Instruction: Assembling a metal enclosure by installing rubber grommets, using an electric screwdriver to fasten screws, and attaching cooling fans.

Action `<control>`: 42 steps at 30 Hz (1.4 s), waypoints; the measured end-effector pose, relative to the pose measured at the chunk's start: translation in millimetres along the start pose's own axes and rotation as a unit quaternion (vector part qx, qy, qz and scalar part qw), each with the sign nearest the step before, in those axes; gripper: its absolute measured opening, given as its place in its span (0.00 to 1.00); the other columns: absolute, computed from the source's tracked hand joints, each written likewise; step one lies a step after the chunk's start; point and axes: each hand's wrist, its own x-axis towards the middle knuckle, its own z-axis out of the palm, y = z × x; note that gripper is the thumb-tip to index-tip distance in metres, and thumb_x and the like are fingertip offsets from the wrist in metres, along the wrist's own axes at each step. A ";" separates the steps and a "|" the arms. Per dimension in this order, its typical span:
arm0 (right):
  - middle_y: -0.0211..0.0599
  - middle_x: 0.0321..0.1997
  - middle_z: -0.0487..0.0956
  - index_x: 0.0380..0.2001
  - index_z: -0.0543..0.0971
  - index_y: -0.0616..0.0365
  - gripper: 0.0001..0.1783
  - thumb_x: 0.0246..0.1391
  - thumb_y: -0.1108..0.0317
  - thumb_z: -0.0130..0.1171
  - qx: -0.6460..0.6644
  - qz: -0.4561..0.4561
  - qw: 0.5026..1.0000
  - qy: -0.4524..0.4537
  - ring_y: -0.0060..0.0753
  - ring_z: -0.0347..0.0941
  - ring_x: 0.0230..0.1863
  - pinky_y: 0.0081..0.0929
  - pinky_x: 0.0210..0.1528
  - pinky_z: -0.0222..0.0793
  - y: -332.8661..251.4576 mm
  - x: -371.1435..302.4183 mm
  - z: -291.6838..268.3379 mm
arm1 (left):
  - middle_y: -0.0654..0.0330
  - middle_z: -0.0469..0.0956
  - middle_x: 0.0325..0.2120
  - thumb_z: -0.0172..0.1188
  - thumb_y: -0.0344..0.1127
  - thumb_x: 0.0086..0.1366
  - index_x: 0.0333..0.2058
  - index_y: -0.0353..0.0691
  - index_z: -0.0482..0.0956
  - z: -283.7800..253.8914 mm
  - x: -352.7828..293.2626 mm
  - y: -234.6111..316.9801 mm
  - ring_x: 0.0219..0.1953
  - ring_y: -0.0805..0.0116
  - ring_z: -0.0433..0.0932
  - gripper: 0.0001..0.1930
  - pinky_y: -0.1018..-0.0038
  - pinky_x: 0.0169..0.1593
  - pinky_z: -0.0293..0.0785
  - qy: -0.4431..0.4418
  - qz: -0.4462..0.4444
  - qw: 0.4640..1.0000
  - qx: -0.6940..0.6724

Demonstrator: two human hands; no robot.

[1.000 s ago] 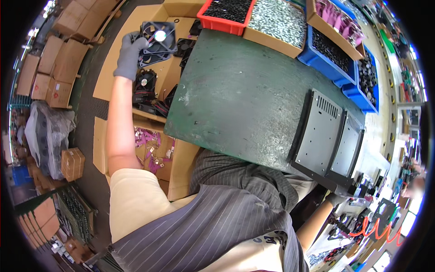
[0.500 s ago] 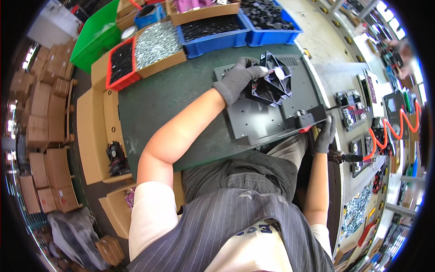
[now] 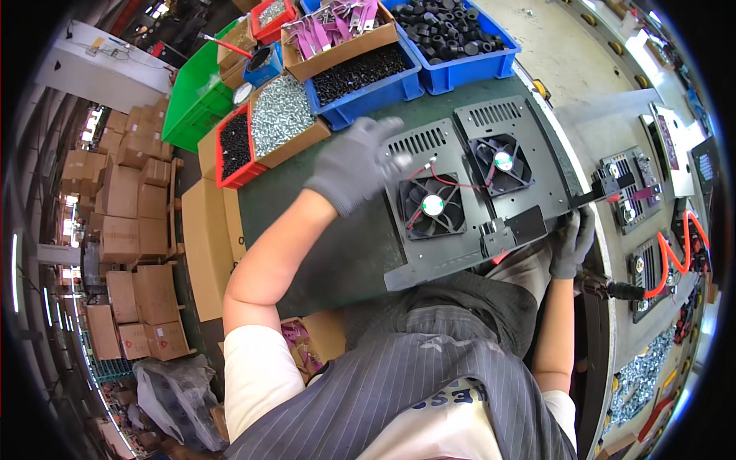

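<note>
A black metal panel (image 3: 445, 259) with slotted vents lies on the green work surface in front of me. Two black square fans rest on it: the left fan (image 3: 454, 204) and the right fan (image 3: 520, 162), joined by a thin red and black wire (image 3: 458, 183). My left hand (image 3: 354, 167), in a grey glove, hovers by the panel's far left edge with its fingers apart and nothing in them. Also gloved, my right hand (image 3: 571, 247) grips the panel's near right corner; some of its fingers are hidden. A small black block (image 3: 497, 239) sits near the panel's front edge.
Beyond the panel stand a blue bin (image 3: 469, 70) of black caps, a blue bin (image 3: 368, 96) of black screws, and a carton (image 3: 310, 136) of silver screws. A power screwdriver (image 3: 625, 290) with a red coiled hose lies right, beside a conveyor (image 3: 590, 142) carrying parts.
My left hand has let go of the fans and drawn away left. The fans, stacked together before, now lie apart on the panel. My right hand stays at the panel's corner.
</note>
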 end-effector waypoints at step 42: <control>0.33 0.30 0.76 0.40 0.75 0.63 0.16 0.47 0.69 0.53 -0.095 0.470 0.847 -0.231 0.24 0.71 0.31 0.20 0.33 0.67 -82.6 -43.4 -165.8 | 0.61 0.71 0.25 0.49 0.26 0.54 0.44 0.32 0.71 -48.0 145.2 -122.9 0.22 0.74 0.70 0.17 0.79 0.26 0.74 -0.100 -0.186 0.876 -0.434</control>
